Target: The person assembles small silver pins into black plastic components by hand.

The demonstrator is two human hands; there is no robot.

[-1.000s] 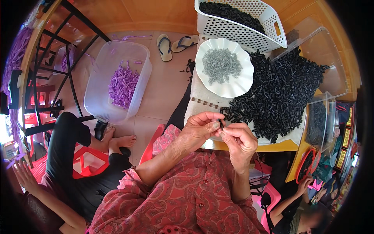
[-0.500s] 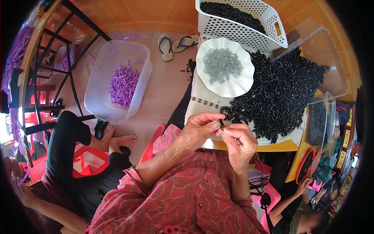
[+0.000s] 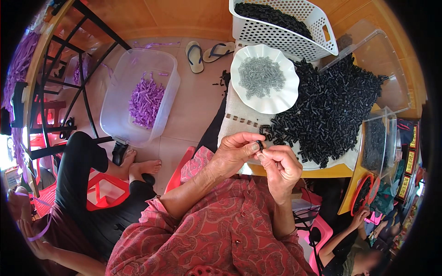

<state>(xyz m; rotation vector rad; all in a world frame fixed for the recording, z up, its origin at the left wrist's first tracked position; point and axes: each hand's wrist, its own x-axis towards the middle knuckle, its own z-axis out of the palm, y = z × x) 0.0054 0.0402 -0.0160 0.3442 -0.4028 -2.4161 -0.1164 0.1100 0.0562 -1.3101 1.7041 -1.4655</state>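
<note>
Over the near edge of the table, both my hands meet at a small black plastic piece [image 3: 259,145]. My left hand [image 3: 234,151] pinches it between thumb and forefinger. My right hand [image 3: 281,169] has its fingertips pressed together at the piece's lower side; whether they also hold a smaller part is hidden. Just beyond, a large pile of short black plastic pieces [image 3: 331,110] spreads over a white cloth [image 3: 234,131]. A white wavy-rimmed plate [image 3: 283,103] holds many small clear pieces [image 3: 261,76].
A white perforated basket [image 3: 281,40] of black pieces stands at the back. Clear plastic boxes [image 3: 378,142] line the right. On the floor at left are a clear tub [image 3: 110,110] with purple strips [image 3: 146,101] and sandals [image 3: 194,57]. Other people sit at both sides.
My hands stay on the black piece, with only a slight shift of the fingers. At the far left, another person's hands have moved, with a purple strip now showing between them.
</note>
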